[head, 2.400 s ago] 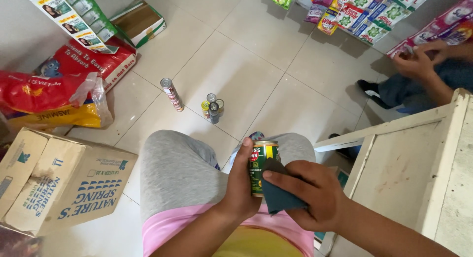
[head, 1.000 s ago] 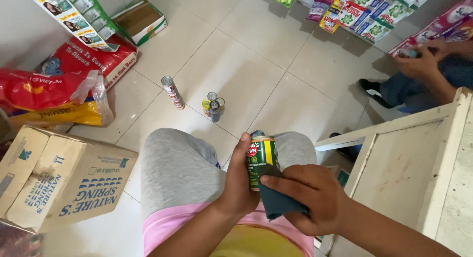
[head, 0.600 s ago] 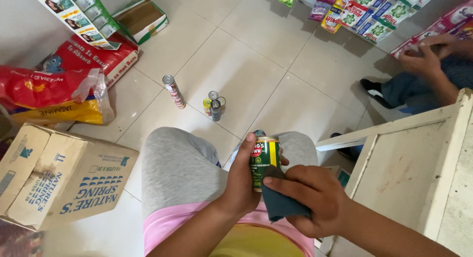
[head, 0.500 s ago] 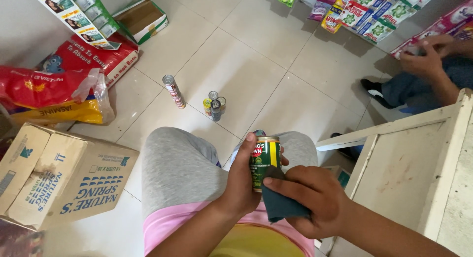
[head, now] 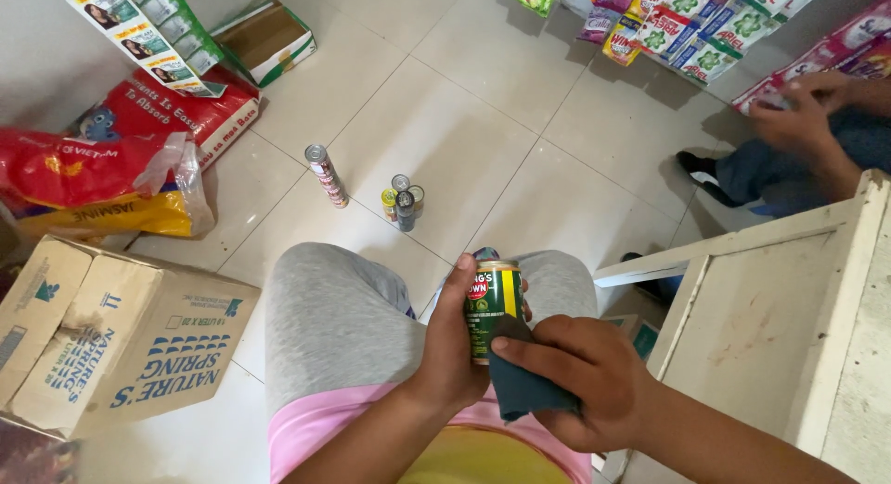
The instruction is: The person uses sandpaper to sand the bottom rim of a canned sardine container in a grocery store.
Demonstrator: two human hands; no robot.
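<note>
So the left hand is wrapped around a green can, thumb up along its left side, fingers hidden behind it; the can sits upright over the lap, between the two grey-clad knees. The right hand is closed on a dark teal cloth and presses it against the can's lower right side; fingertips touch the label, the cloth bunched under the palm.

Down on the tiled floor, ahead of the knees, there's a tall stack of small tins leaning a bit, and just right of it a little cluster of cans standing close together; both well apart from the held can.

Left side: a cardboard box lying beside the left knee; behind it a red and yellow sack and a red bag; further back an open carton.

Right side: a pale wooden counter right next to the right arm. Beyond it another person sits on the floor, their hands near rows of hanging sachets along the top edge; can't tell what those hands hold.
</note>
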